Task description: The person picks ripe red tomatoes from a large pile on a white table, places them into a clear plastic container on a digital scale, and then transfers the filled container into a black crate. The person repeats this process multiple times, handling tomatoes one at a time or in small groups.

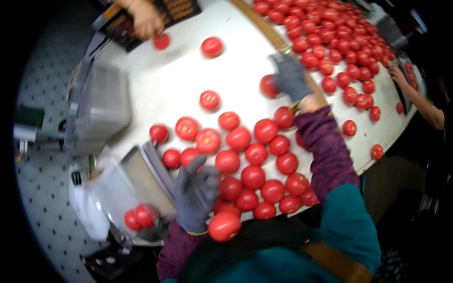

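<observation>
Grey work gloves cover both my hands. At the lower centre my left hand [197,192] is raised with its fingers partly bent, beside a group of red tomatoes [253,177] on the white table [170,81]; whether it holds anything is unclear. My right arm reaches forward, and my right hand [290,76] is blurred beside a tomato [269,86] near the wooden divider; its grip cannot be made out. One tomato [224,226] lies close to my body. Two single tomatoes, one [209,100] at the centre and another [212,46] farther off, lie on the table.
Two tomatoes [144,215] are in a clear plastic container [124,184] at lower left, near stacked clear containers [102,102]. Another person's hand [147,21] touches a tomato by a black tray [180,10]. Beyond a wooden divider [262,26] many tomatoes [332,35] lie near another person's hand [398,76].
</observation>
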Action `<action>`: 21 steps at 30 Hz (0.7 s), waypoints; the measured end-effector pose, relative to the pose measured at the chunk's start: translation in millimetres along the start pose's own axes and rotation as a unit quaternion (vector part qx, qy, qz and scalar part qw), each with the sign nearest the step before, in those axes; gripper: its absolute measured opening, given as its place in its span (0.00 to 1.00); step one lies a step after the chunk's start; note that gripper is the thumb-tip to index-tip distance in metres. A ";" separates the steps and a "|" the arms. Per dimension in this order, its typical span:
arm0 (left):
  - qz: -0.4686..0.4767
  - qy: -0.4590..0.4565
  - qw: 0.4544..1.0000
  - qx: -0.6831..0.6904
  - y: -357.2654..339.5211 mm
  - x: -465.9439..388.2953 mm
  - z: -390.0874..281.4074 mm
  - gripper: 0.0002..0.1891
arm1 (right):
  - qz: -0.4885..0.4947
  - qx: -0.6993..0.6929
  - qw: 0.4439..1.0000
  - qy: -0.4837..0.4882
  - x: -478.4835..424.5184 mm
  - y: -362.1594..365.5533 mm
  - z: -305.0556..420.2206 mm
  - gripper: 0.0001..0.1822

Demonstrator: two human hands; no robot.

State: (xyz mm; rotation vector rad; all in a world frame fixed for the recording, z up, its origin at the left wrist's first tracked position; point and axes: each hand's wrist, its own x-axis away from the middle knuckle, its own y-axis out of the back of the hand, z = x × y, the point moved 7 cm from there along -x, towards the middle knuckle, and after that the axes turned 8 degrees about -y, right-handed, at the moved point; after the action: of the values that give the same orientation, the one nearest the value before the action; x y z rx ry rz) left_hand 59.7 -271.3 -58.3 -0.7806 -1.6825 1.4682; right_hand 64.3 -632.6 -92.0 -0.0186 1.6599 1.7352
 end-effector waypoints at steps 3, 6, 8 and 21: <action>-0.018 0.043 0.967 -0.249 4.9 32.9 23.4 0.27 | 0.114 0.055 0.986 -0.109 14.0 -32.5 -74.1 0.33; -0.058 0.027 0.816 -0.574 20.1 59.5 9.4 0.21 | 0.198 0.004 0.963 -0.183 14.8 -36.9 -73.0 0.36; -0.080 -0.003 0.753 -0.653 34.0 78.8 -7.3 0.22 | 0.164 -0.285 0.888 -0.322 27.4 -24.6 -74.7 0.34; 0.183 -0.102 0.353 -0.912 -14.4 17.9 54.0 0.34 | 0.208 -0.823 0.285 -0.445 193.1 58.3 85.6 0.36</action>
State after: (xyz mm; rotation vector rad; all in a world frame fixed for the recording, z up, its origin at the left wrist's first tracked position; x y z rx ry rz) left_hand 4.8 -286.9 -44.3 -2.0563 -2.9518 -1.1850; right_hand -68.2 -460.2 -119.1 0.3671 -1.4488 2.1868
